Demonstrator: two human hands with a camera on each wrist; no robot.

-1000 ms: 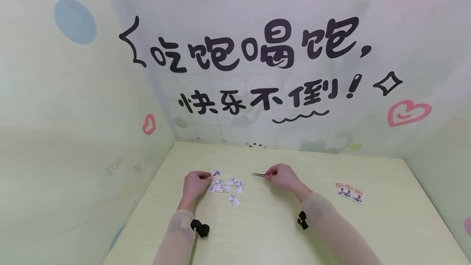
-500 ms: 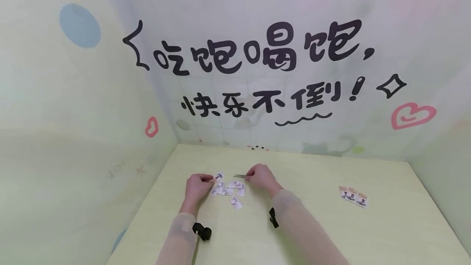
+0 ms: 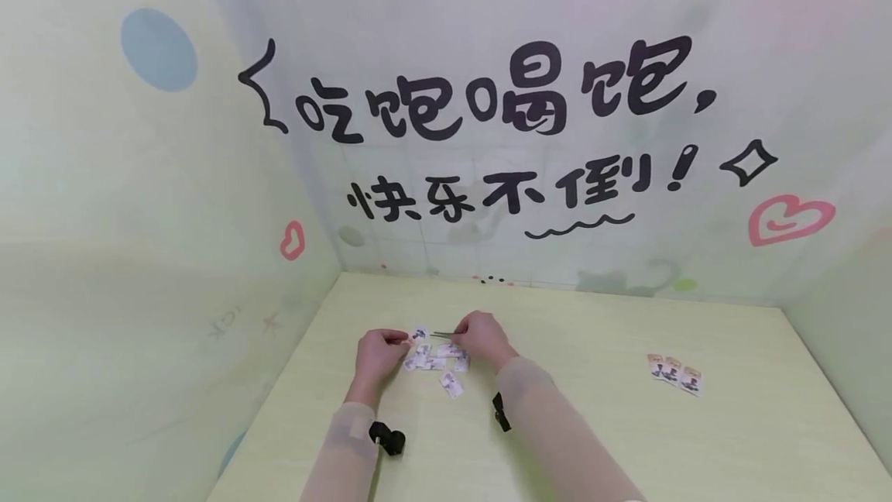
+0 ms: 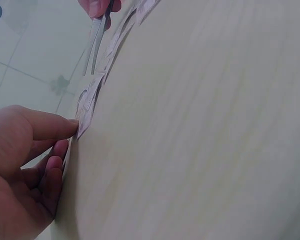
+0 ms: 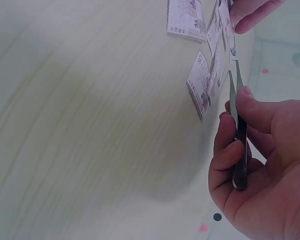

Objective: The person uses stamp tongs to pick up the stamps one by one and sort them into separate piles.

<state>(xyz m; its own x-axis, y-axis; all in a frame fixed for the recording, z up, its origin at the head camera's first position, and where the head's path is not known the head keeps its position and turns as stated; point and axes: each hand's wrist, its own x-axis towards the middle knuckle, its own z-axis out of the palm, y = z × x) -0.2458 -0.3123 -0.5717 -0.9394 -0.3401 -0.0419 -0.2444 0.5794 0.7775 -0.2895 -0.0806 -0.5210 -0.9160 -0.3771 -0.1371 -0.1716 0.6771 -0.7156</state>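
Note:
Several small printed postage stamps point(image 3: 433, 363) lie in an overlapping cluster on the table, left of centre in the head view. At the cluster's far left, my left hand point(image 3: 376, 356) pinches the edge of a stamp point(image 3: 420, 333) between thumb and fingers. My right hand point(image 3: 484, 336) holds a pair of metal tweezers point(image 5: 241, 162), pointing left. Their two tips stand slightly apart near that stamp, with nothing seen between them. One loose stamp point(image 3: 451, 384) lies just in front of the cluster. In the left wrist view the stamps point(image 4: 87, 107) show almost edge-on.
On the right of the pale table point(image 3: 571, 424) lies a row of stamps point(image 3: 673, 373) with orange tops. Walls enclose the table at the back and sides; the back wall point(image 3: 460, 246) bears large black writing.
My right hand has moved left with the tweezers, bringing their tips close to the stamp by my left hand. The left hand stays at the cluster. The head view has shifted slightly.

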